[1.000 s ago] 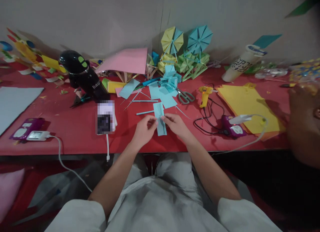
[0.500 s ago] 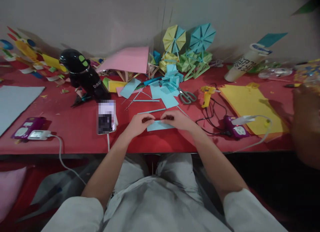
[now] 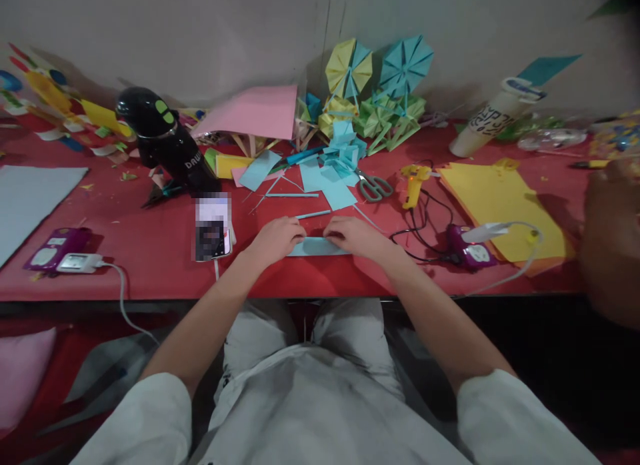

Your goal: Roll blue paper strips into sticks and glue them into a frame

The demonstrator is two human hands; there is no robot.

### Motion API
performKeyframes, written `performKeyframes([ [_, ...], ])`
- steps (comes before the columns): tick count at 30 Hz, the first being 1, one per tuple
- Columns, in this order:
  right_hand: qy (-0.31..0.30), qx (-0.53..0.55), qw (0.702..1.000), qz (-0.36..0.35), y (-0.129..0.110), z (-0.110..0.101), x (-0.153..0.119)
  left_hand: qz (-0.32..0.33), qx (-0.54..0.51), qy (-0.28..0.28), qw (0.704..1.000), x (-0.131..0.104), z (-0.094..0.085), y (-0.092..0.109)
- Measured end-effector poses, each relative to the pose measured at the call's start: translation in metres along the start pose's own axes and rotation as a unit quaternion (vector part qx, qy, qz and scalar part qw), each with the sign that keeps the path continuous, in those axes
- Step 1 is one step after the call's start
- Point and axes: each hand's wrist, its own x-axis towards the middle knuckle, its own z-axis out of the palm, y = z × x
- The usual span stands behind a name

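A light blue strip of paper (image 3: pixel 319 247) lies near the table's front edge, directly in front of me. My left hand (image 3: pixel 277 241) is closed, its bent fingers gripping the strip's far edge left of the middle. On the right, the same edge is pinched by my right hand (image 3: pixel 357 238), thumb and fingers together. A gap between the hands leaves the middle of the strip bare. Just beyond the hands rests a thin blue paper stick (image 3: pixel 315 214), with another paper stick (image 3: pixel 293 195) farther back. Whether the strip's far edge is folded or curled, I cannot tell.
Scissors (image 3: pixel 374 187) and a yellow glue gun (image 3: pixel 413 187) with a black cord lie behind my right hand. A phone (image 3: pixel 214 226) and black bottle (image 3: pixel 173 148) are left. Yellow paper sheets (image 3: pixel 505 208) lie right, near another person's arm (image 3: pixel 610 245). Paper umbrellas (image 3: pixel 406 66) stand behind.
My hands have slid apart along the strip, the left hand leftward and the right slightly rightward. More of the strip's middle shows between them. The whole view has shifted a little.
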Motion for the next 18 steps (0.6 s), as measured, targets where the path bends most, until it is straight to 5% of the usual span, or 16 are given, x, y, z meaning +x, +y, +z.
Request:
performKeyframes([
  [10, -0.055, -0.081, 0.995, -0.008, -0.014, -0.011, 0.011, 0.027, 0.123, -0.049, 0.991, 0.009, -0.003, 0.013],
  [18, -0.047, -0.045, 0.998, -0.019, 0.012, -0.016, 0.008, 0.030, 0.042, -0.049, 0.997, 0.010, -0.004, 0.005],
])
